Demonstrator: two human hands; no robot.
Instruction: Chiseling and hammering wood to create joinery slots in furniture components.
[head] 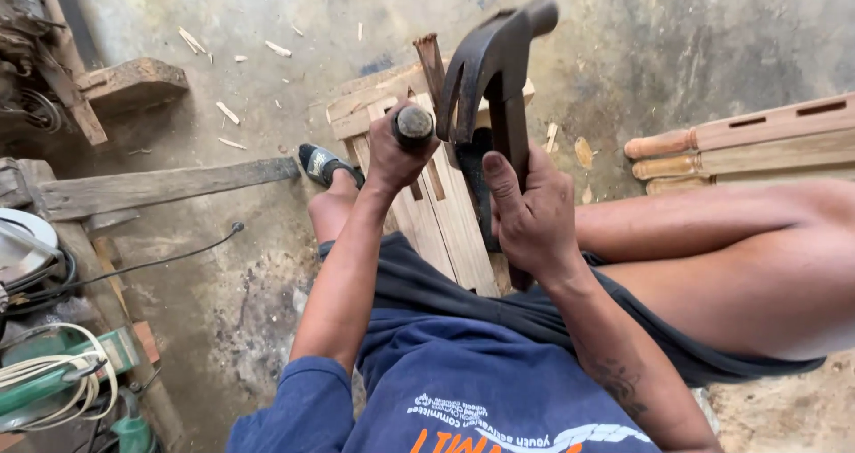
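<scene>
R hand [533, 217] is clamped tight round the handle of a dark claw hammer [492, 61], thumb laid up along the shaft; the head is raised above the work, claw curving down toward the person. L hand [398, 155] is wrapped shut on a round-ended tool handle [413, 125], prob. a chisel, but the blade is hidden under the fist. The two hands sit just beside each other, apart, over a pale slatted wood piece [443, 205] that lies on the concrete floor [267, 88] between the person's bare legs, its far end w/ crosswise battens. A rusty upright bar [430, 61] shows behind the hammer head.

Floor is grey, stained, strewn w/ wood chips [228, 113]. A sandalled foot [322, 163] rests near the slat piece's left edge. A long plank [165, 186] runs from the left edge of view toward that foot. Turned wooden legs w/ mortised rails [739, 141] lie by the right edge. Bottom-left corner: power tools w/ coiled cables [53, 364], a black cord [169, 255] trailing across the floor.
</scene>
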